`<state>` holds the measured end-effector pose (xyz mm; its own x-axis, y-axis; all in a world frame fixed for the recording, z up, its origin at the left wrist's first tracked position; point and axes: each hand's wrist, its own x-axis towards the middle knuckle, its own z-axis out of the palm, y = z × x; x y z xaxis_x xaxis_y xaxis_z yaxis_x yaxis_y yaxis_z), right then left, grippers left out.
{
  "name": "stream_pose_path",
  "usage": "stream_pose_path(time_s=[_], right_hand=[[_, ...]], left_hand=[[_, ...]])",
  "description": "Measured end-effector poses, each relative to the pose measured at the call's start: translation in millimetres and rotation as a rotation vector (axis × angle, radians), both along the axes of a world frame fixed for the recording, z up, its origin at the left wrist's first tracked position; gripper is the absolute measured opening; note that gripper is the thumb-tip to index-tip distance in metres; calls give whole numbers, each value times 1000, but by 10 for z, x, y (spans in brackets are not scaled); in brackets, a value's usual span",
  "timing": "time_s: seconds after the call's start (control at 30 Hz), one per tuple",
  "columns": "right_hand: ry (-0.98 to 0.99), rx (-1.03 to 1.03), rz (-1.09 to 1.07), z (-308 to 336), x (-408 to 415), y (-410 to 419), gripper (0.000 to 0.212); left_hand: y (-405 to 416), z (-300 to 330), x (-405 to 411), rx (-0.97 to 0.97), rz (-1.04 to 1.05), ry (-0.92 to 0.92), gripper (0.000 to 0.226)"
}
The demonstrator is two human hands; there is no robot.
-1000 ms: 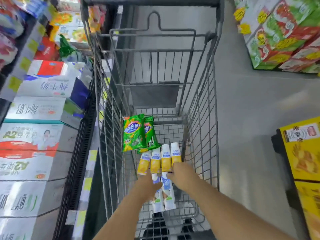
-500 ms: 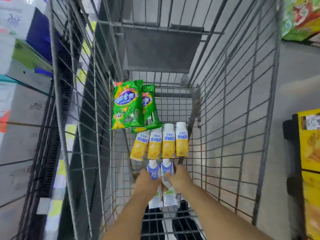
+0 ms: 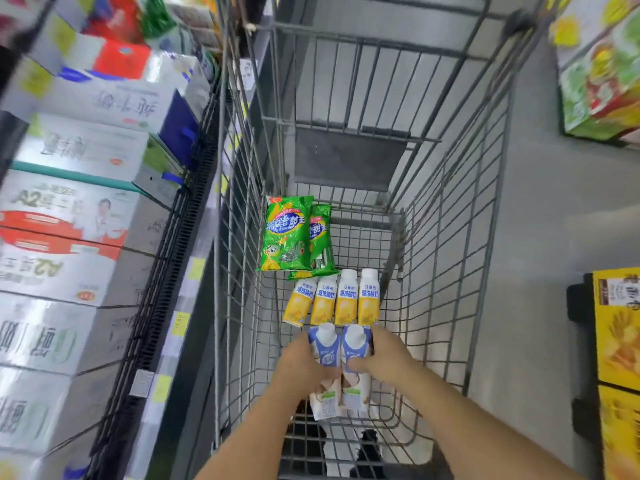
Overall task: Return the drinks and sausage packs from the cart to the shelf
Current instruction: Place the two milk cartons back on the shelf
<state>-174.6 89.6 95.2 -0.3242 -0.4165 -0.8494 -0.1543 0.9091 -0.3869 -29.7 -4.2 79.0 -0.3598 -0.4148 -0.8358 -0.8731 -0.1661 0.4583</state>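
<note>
Inside the wire cart (image 3: 450, 237) lie two green sausage packs (image 3: 289, 233), overlapping, at the far end of the floor. Just nearer stands a row of several yellow drink bottles (image 3: 334, 301), side by side. Closest to me are two blue-and-white drink cartons. My left hand (image 3: 304, 363) grips the left blue carton (image 3: 325, 348). My right hand (image 3: 384, 358) grips the right blue carton (image 3: 356, 344). Both cartons are pressed together, their lower ends showing below my fingers.
A shelf (image 3: 166, 271) of stacked white milk boxes (image 3: 69, 209) runs along the left, close to the cart's side. Yellow cartons (image 3: 618, 341) stand on the floor at the right, and colourful boxes (image 3: 602, 71) at the upper right. Grey floor lies between.
Both hands closed on the two blue cartons and have lifted them slightly. The view has pulled back and tilted, showing more of the shelf on the left.
</note>
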Motion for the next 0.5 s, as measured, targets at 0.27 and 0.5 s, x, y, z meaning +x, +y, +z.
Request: stream_pose_path(time_s=[0.27,0.5], right_hand=[[127,-353,314,2144,-341,-778,31],[170,-765,627,3818,398,-1162,34]], left_hand=[[-554,2018,49,-168,195,345,59],[-481,3788,994,-482,441,499,44]])
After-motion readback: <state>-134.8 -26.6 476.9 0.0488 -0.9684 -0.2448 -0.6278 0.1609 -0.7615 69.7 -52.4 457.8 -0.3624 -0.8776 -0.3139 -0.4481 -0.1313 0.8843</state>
